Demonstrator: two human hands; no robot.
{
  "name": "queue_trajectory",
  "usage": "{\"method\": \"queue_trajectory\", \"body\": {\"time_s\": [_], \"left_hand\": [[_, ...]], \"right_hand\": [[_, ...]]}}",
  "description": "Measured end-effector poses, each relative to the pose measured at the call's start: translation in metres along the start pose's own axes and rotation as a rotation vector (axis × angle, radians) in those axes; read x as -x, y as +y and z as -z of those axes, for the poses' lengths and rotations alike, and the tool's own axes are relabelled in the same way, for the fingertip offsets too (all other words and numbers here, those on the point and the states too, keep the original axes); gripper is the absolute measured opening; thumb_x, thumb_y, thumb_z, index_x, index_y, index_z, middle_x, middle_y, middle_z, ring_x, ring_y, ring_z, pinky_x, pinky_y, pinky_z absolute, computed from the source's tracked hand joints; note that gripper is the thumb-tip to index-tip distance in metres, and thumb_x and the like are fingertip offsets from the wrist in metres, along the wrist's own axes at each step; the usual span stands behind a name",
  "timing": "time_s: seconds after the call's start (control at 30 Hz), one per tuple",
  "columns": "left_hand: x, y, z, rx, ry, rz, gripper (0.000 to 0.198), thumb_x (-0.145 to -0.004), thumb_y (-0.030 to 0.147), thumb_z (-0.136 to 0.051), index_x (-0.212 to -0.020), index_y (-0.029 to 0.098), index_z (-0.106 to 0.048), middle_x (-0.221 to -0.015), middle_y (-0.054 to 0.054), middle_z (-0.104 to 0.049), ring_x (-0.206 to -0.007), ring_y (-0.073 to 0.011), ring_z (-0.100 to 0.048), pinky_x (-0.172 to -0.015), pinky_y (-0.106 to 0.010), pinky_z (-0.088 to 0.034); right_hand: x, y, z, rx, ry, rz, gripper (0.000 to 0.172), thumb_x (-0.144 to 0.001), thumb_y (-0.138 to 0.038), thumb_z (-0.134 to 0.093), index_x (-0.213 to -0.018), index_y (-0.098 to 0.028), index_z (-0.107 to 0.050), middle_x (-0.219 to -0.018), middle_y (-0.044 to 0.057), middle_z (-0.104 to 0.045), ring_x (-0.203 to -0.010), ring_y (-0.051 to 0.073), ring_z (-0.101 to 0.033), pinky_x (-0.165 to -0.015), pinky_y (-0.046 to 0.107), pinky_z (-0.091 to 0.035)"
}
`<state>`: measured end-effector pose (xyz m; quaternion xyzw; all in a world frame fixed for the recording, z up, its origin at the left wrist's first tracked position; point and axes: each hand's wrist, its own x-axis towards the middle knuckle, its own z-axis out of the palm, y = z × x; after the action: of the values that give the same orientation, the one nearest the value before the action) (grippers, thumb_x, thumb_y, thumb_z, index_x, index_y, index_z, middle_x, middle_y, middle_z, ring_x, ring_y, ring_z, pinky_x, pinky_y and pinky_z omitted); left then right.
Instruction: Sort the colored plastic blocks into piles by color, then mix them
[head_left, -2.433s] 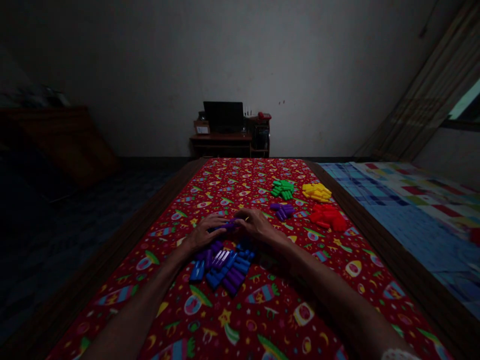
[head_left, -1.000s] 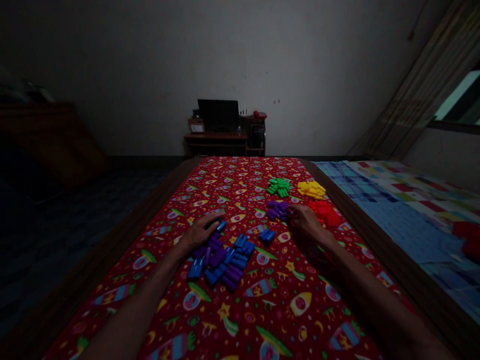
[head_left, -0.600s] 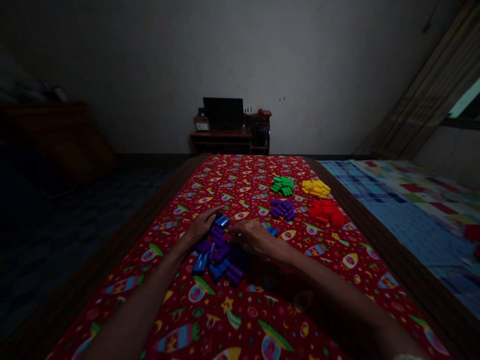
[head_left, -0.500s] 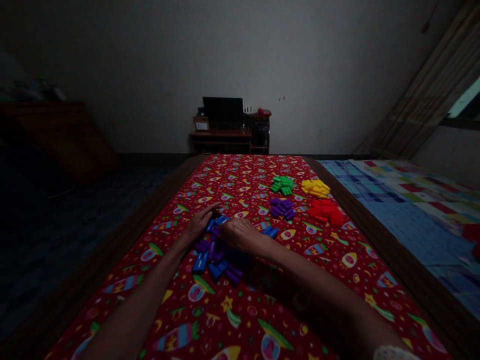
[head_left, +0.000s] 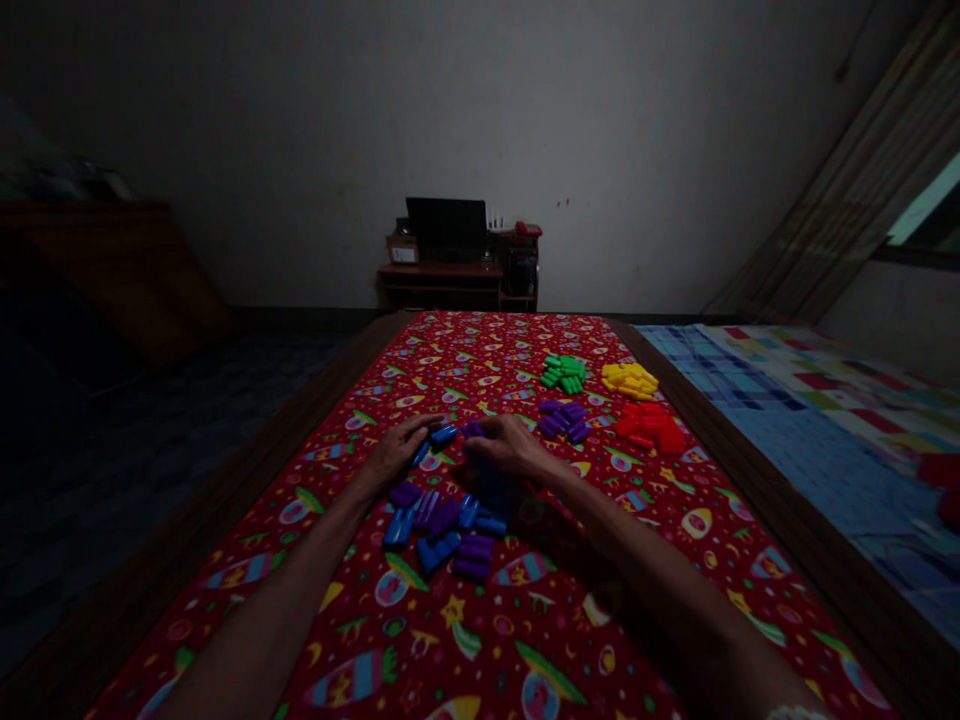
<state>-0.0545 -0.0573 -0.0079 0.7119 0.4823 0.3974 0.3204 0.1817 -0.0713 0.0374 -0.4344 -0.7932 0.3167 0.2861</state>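
A dim home room, with quilted bedding (head_left: 802, 390), curtain (head_left: 832, 190) and computer desk (head_left: 441, 270).

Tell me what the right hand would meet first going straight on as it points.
Beyond the purple piece at its fingers, probably the blue piece by the left hand, though depth is unclear.

A cloth (head_left: 420, 640) covers the bench (head_left: 319, 400). Toward its right edge lie a rear-left pile (head_left: 564, 374), a rear-right pile (head_left: 630, 380), a front-left pile (head_left: 563, 421) and a front-right pile of blocks (head_left: 649, 428). Left of them and nearer the front edge spreads a fifth pile (head_left: 444, 518), with loose blocks (head_left: 444, 436) just behind it. Beyond the far edge, a desk (head_left: 439, 270) carries a monitor (head_left: 448, 225); a bed (head_left: 787, 430) lies beside the right edge.
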Motion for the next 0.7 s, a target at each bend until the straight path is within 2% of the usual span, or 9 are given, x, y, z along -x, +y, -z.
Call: {"method": "queue_trajectory", "body": {"time_s": [0.1, 0.17, 0.27, 0.4, 0.47, 0.57, 0.63, 0.7], "left_hand": [[-0.001, 0.007, 0.000, -0.050, 0.007, -0.022, 0.065, -0.084, 0.066, -0.043, -0.115, 0.015, -0.067, -0.117, -0.014, -0.069, -0.111, -0.0295, -0.063, -0.100, -0.045, -0.046], [-0.002, 0.015, -0.003, -0.123, 0.009, -0.073, 0.067, -0.085, 0.068, -0.039, -0.110, 0.014, -0.070, -0.117, -0.015, -0.069, -0.112, -0.0292, -0.062, -0.102, -0.044, -0.045], [-0.004, 0.033, -0.012, -0.262, -0.052, -0.213, 0.059, -0.086, 0.066, -0.042, -0.104, 0.019, -0.072, -0.116, -0.011, -0.070, -0.115, -0.0278, -0.058, -0.105, -0.045, -0.041], [-0.002, 0.050, -0.030, -0.380, -0.159, -0.337, 0.039, -0.083, 0.055, -0.055, -0.095, 0.022, -0.074, -0.106, -0.009, -0.073, -0.112, -0.0277, -0.059, -0.104, -0.049, -0.041], [0.001, 0.051, -0.036, -0.393, -0.157, -0.349, 0.033, -0.084, 0.049, -0.056, -0.091, 0.022, -0.073, -0.102, -0.009, -0.073, -0.110, -0.0271, -0.060, -0.102, -0.049, -0.042], [0.002, 0.049, -0.038, -0.401, -0.144, -0.348, 0.028, -0.083, 0.045, -0.058, -0.086, 0.021, -0.073, -0.101, -0.009, -0.073, -0.110, -0.0272, -0.060, -0.099, -0.048, -0.044], [0.001, 0.047, -0.037, -0.395, -0.129, -0.330, 0.029, -0.081, 0.046, -0.059, -0.081, 0.020, -0.072, -0.099, -0.011, -0.073, -0.109, -0.0280, -0.061, -0.097, -0.047, -0.047], [0.000, 0.048, -0.035, -0.374, -0.120, -0.304, 0.031, -0.081, 0.047, -0.058, -0.077, 0.020, -0.072, -0.098, -0.011, -0.072, -0.109, -0.0275, -0.061, -0.095, -0.045, -0.049]], "right_hand": [[0.009, 0.017, 0.022, -0.178, 0.091, -0.074, 0.017, -0.077, -0.031, -0.060, -0.074, -0.014, -0.063, -0.066, -0.003, -0.059, -0.063, 0.012, -0.053, -0.058, 0.021, -0.037], [0.014, 0.024, 0.026, -0.293, 0.105, -0.117, 0.017, -0.075, -0.031, -0.061, -0.077, -0.014, -0.063, -0.070, -0.001, -0.062, -0.065, 0.014, -0.057, -0.060, 0.022, -0.041], [0.019, 0.025, 0.019, -0.427, 0.093, -0.138, 0.019, -0.074, -0.032, -0.063, -0.081, -0.014, -0.065, -0.073, 0.001, -0.066, -0.066, 0.015, -0.061, -0.061, 0.025, -0.046], [0.019, 0.018, 0.007, -0.500, 0.083, -0.079, 0.024, -0.072, -0.036, -0.064, -0.083, -0.015, -0.068, -0.075, 0.001, -0.068, -0.068, 0.016, -0.062, -0.062, 0.025, -0.047], [0.018, 0.016, 0.012, -0.456, 0.104, -0.054, 0.025, -0.072, -0.038, -0.065, -0.081, -0.015, -0.069, -0.073, 0.001, -0.067, -0.068, 0.016, -0.061, -0.062, 0.025, -0.046], [0.016, 0.024, 0.036, -0.324, 0.220, -0.065, 0.025, -0.076, -0.037, -0.061, -0.081, -0.014, -0.071, -0.071, 0.000, -0.067, -0.066, 0.014, -0.059, -0.062, 0.024, -0.043], [0.019, 0.032, 0.060, -0.111, 0.276, -0.116, 0.023, -0.077, -0.033, -0.059, -0.079, -0.013, -0.071, -0.067, 0.000, -0.065, -0.064, 0.014, -0.058, -0.060, 0.023, -0.040], [0.025, 0.041, 0.083, 0.171, 0.233, -0.185, 0.021, -0.076, -0.029, -0.060, -0.075, -0.012, -0.072, -0.063, 0.001, -0.064, -0.063, 0.015, -0.058, -0.058, 0.023, -0.036]]}}
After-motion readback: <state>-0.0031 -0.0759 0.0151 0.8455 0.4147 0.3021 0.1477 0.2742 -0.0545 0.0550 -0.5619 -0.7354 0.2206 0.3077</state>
